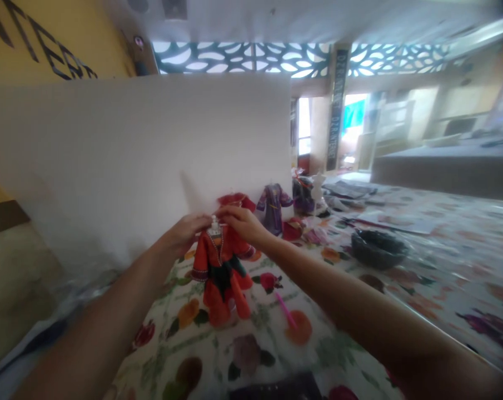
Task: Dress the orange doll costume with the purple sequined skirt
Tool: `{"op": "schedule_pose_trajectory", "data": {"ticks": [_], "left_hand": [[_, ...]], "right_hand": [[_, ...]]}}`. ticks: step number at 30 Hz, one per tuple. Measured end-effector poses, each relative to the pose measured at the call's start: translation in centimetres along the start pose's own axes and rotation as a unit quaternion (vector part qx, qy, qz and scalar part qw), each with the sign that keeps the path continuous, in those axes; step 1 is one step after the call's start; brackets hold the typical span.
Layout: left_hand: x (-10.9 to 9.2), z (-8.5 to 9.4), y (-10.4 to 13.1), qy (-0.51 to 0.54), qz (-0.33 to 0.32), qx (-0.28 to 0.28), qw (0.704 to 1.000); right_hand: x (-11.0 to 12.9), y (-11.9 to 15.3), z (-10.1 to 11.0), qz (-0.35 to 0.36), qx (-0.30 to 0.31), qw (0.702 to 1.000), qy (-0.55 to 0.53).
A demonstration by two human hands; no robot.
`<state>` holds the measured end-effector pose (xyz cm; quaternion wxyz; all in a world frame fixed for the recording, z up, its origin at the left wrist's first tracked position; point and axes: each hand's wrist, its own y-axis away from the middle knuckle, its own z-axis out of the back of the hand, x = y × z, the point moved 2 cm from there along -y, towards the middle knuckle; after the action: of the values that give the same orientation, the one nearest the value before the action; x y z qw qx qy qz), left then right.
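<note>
A small orange doll dress [209,253] with white-dotted trim and dark green panels stands upright in front of me on a mannequin with a white top [215,223]. My left hand [195,226] is closed at the neck and shoulder on the dress's left side. On its other side, my right hand [239,220] reaches over the shoulder with bent fingers, which partly cover the collar. Behind my right hand shows part of a red doll garment [245,201]. To the right of it, a purple doll dress [272,208] stands upright.
A flowered tablecloth [251,383] covers the table. A pink stick [285,310] lies on it, with a dark round bowl [378,248] farther right. A white panel [151,144] rises behind the dresses. Wrapped items [303,191] stand near the panel's right end.
</note>
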<state>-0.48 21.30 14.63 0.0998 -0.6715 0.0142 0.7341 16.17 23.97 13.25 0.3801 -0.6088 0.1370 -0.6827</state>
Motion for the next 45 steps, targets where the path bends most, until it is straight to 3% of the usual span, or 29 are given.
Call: {"op": "schedule_pose_trajectory", "data": {"ticks": [9, 21, 24, 28, 30, 32, 35, 38, 41, 45], "left_hand": [[0.4, 0.1, -0.3, 0.014, 0.006, 0.011, 1.000], [-0.1, 0.9, 0.4, -0.070, -0.030, -0.054, 0.996], [0.0, 1.6, 1.3, -0.099, -0.079, -0.110, 0.986], [0.8, 1.8, 4.5, -0.178, -0.205, -0.229, 0.935], [1.9, 1.0, 6.5, -0.227, -0.224, -0.237, 0.918], [3.4, -0.1, 8.3, -0.246, -0.201, -0.211, 0.924], [5.6, -1.9, 9.8, -0.195, -0.125, -0.152, 0.961], [7.2, -3.2, 10.3, -0.067, -0.028, -0.133, 0.988], [7.7, -4.1, 10.3, 0.064, 0.035, -0.145, 0.987], [7.7, -4.4, 10.3, 0.155, 0.056, -0.164, 0.972]], "right_hand": [[0.2, 0.2, 0.4, -0.013, -0.024, 1.000, 0.006], [-0.4, 2.2, 0.9, 0.000, -0.014, 0.999, 0.042], [-0.2, 3.4, 1.3, 0.003, -0.034, 0.998, 0.050], [0.4, 6.2, 1.5, -0.004, -0.084, 0.996, 0.034], [0.6, 7.8, 1.1, -0.018, -0.095, 0.995, 0.015], [0.7, 9.3, 0.3, -0.040, -0.083, 0.996, -0.014], [0.4, 11.0, -1.6, -0.133, -0.042, 0.984, -0.114], [-0.1, 12.1, -3.5, -0.260, -0.026, 0.931, -0.255], [-0.1, 12.4, -4.6, -0.322, -0.035, 0.883, -0.338], [0.0, 12.0, -5.2, -0.351, -0.083, 0.838, -0.409]]}}
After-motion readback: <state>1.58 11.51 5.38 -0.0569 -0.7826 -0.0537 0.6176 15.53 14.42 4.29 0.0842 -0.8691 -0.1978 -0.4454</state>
